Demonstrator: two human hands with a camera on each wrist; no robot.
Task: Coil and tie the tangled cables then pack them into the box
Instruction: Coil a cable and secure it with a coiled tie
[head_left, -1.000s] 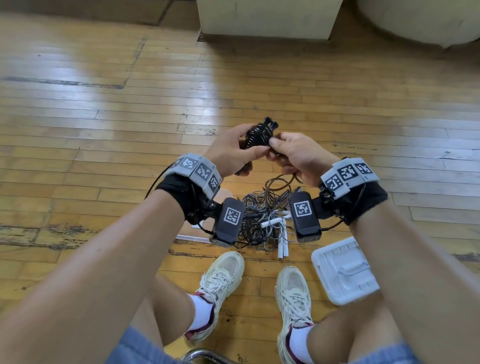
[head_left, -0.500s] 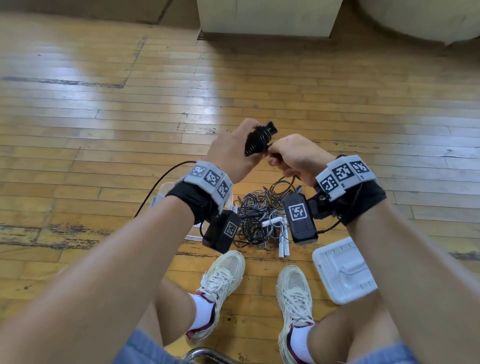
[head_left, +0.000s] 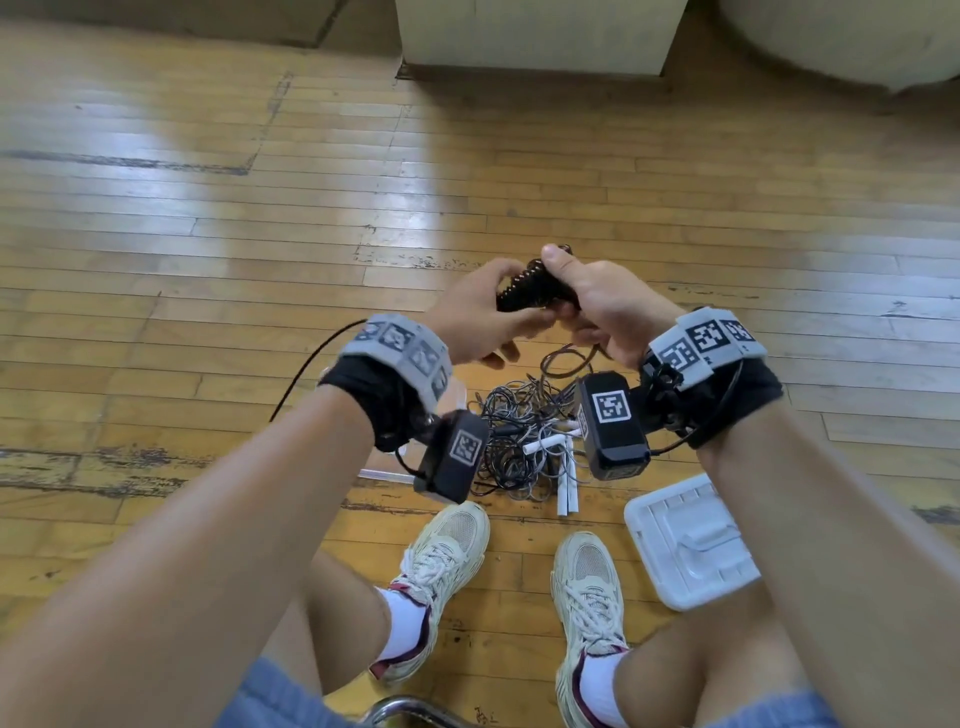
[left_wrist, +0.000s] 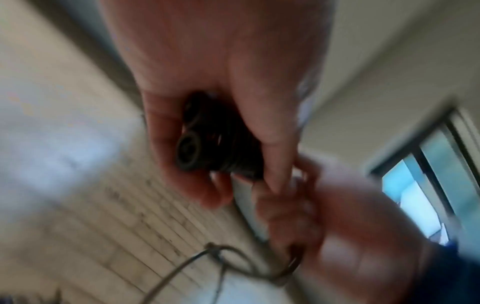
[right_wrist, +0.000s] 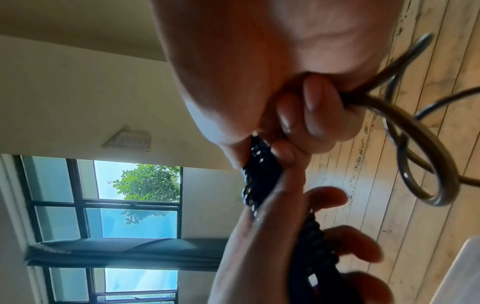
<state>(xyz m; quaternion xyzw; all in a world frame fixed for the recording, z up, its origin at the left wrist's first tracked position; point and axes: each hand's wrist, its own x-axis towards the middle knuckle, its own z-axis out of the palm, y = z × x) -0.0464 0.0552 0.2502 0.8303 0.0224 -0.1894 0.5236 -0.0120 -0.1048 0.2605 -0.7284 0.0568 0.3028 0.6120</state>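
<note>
A tightly coiled black cable bundle (head_left: 524, 289) is held in the air between both hands above the floor. My left hand (head_left: 480, 317) grips its lower end, fingers curled round the coils (left_wrist: 215, 142). My right hand (head_left: 587, 296) grips the upper end (right_wrist: 259, 170), thumb on top, and its curled fingers also hold a loose brown cable (right_wrist: 405, 123) that loops down. A tangled pile of dark and white cables (head_left: 524, 441) lies on the wooden floor below the hands. The clear box (head_left: 384, 470) is mostly hidden behind my left wrist.
A white plastic lid (head_left: 685, 545) lies on the floor at the right, next to my right shoe (head_left: 587, 587). My left shoe (head_left: 447, 556) sits by the pile. A pale cabinet base (head_left: 535, 36) stands far ahead. Bare floorboards spread to the left.
Both hands have shifted on the coiled bundle: the right hand moved up over its top end, the left hand dropped to its lower end. The bundle now tilts more flatly.
</note>
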